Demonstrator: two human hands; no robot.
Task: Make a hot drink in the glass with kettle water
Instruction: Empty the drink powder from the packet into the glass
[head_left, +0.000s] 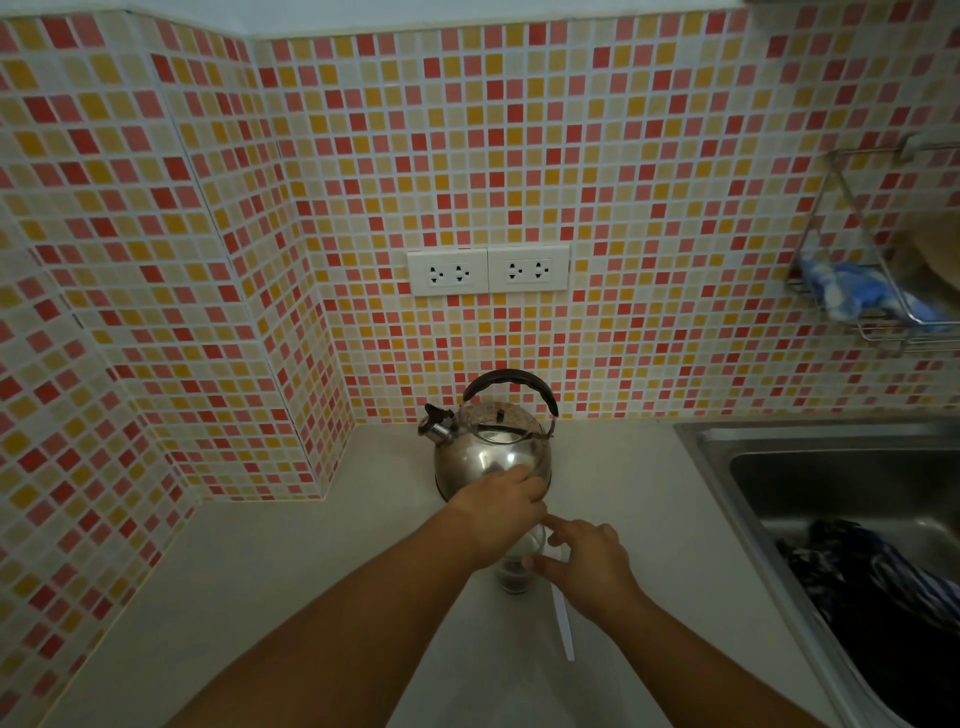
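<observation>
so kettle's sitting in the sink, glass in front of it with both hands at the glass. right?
Not the sink. In the head view the kettle stands on the counter, left of the sink, which holds dark cloth. The rest holds: the glass is in front of it, with the left hand and right hand at it.

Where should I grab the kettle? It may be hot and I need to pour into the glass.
Grip the kettle by its black arched handle, coming from above. It stands upright over the lid, clear of the steel body, and the spout points left.
</observation>
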